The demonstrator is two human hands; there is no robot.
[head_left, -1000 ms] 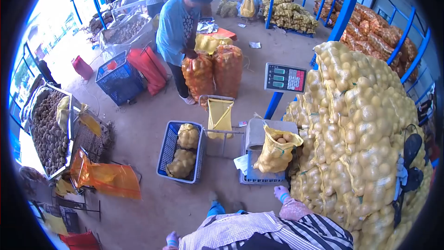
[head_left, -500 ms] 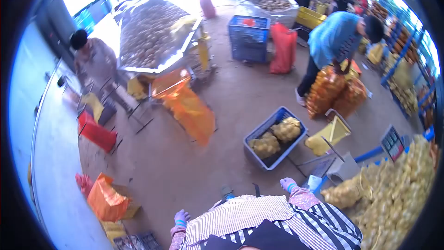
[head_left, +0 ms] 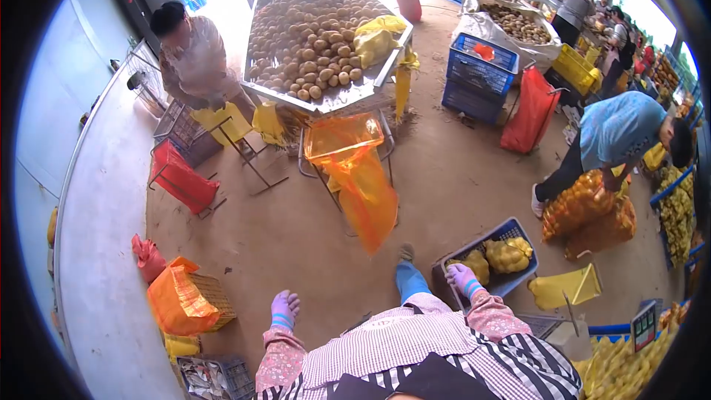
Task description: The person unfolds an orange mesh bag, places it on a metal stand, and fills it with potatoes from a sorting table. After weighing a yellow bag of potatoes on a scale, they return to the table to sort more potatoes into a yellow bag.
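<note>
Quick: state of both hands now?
Left purple-gloved hand: loosely open, nothing visibly held.
Right purple-gloved hand: loosely open, nothing visibly held.

Purple gloves [head_left: 284, 307] bear blue bands [head_left: 282, 321], sleeves [head_left: 281, 359] are pink floral, and the crate [head_left: 521, 275] is blue.

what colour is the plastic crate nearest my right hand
A rectangular blue plastic crate, clearest in the head view.

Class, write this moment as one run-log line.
left hand: empty; right hand: empty, overlaps blue crate in view; crate: mesh bags inside; orange net bag: hanging
</note>
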